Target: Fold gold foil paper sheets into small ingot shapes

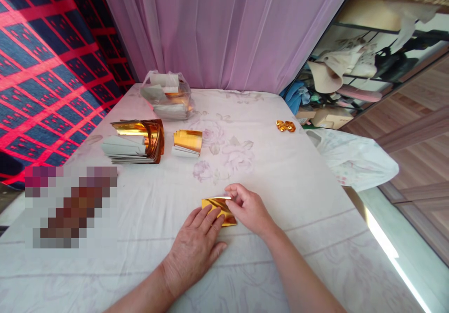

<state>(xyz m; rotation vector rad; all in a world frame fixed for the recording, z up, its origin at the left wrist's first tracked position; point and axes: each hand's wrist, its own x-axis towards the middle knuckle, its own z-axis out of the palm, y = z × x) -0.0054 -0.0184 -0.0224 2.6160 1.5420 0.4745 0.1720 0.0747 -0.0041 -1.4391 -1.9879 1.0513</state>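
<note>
A sheet of gold foil paper (229,219) lies on the table near its front, with a fold along its far edge. My left hand (198,243) rests flat on the sheet, fingers stretched out over its left part. At the upper right corner, my right hand (247,207) pinches the paper's edge between thumb and fingers. Beyond my hands stands a small curled stack of gold paper (188,141). To its left is a larger stack of bent gold and grey sheets (136,144). One folded gold piece (286,126) sits far right.
A clear plastic bag (168,95) of more paper stands at the back left. The flowered tablecloth (280,172) covers the table. A blurred patch (72,207) hides something at left. Beyond the right edge are a white bag (354,156) and a cluttered shelf (368,81).
</note>
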